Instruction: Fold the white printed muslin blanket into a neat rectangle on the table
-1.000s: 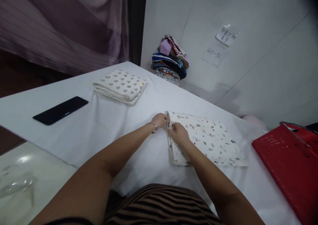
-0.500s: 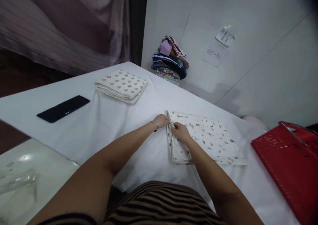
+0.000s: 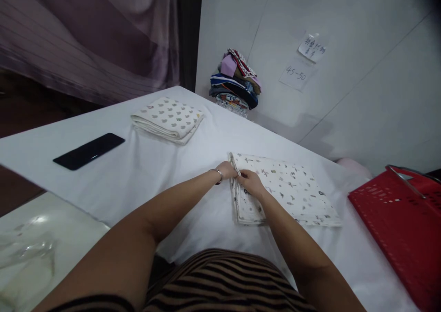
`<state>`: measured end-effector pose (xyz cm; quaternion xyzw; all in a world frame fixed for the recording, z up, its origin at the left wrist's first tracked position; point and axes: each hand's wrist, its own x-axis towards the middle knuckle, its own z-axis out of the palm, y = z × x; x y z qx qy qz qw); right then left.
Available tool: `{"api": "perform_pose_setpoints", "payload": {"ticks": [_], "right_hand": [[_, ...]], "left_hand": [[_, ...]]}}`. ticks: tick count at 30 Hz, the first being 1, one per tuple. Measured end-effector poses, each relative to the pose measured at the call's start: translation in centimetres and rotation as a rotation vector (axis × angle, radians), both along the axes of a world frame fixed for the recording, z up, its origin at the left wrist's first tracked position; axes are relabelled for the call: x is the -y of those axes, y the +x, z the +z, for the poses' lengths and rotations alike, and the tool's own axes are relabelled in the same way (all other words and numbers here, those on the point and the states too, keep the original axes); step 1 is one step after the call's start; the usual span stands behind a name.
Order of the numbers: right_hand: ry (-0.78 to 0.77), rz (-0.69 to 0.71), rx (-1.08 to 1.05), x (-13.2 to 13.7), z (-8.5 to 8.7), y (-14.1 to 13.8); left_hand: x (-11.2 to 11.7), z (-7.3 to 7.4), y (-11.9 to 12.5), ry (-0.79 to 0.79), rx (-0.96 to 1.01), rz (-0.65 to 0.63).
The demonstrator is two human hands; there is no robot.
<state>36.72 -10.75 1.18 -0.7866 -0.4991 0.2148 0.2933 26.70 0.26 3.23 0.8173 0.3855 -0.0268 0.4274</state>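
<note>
A white cloth (image 3: 289, 188) with small dark printed figures lies folded in layers on the white-covered table (image 3: 151, 183). At its left edge my left hand (image 3: 227, 170) is closed, pinching the layers; a bracelet circles that wrist. My right hand (image 3: 251, 183) grips the same edge just to the right, its fingers curled over the fold and almost touching the left ones. The fingertips of both hands are partly hidden by the cloth. Farther back on the left rests another folded white cloth (image 3: 168, 118) with a grey leaf-like print, apart from both hands.
A black phone (image 3: 89, 151) lies toward the table's left edge. Against the wall stands a stack of folded clothes (image 3: 236, 84). A red basket (image 3: 396, 229) with a handle occupies the right side. Paper notes (image 3: 294, 76) hang on the wall, and a pinkish curtain (image 3: 103, 36) hangs behind the table.
My left hand has shifted slightly down and right along the cloth's edge, closer to my right hand. The right hand has hardly moved, and both still grip the cloth.
</note>
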Motion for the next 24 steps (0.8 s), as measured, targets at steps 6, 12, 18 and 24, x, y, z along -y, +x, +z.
{"api": "perform_pose_setpoints", "payload": {"ticks": [6, 12, 18, 24], "right_hand": [[0.046, 0.012, -0.102, 0.3, 0.1, -0.1], [0.078, -0.055, -0.088, 0.3, -0.5, -0.2], [0.077, -0.083, -0.015, 0.7, -0.4, -1.0], [0.042, -0.047, -0.015, 0.8, -0.1, -1.3]], "left_hand": [[-0.4, -0.2, -0.9, -0.125, -0.062, 0.069], [-0.6, -0.8, -1.5, -0.196, -0.058, 0.106], [0.1, -0.6, -1.0, -0.161, -0.078, 0.094], [1.0, 0.3, -1.1, -0.124, -0.109, 0.017]]}}
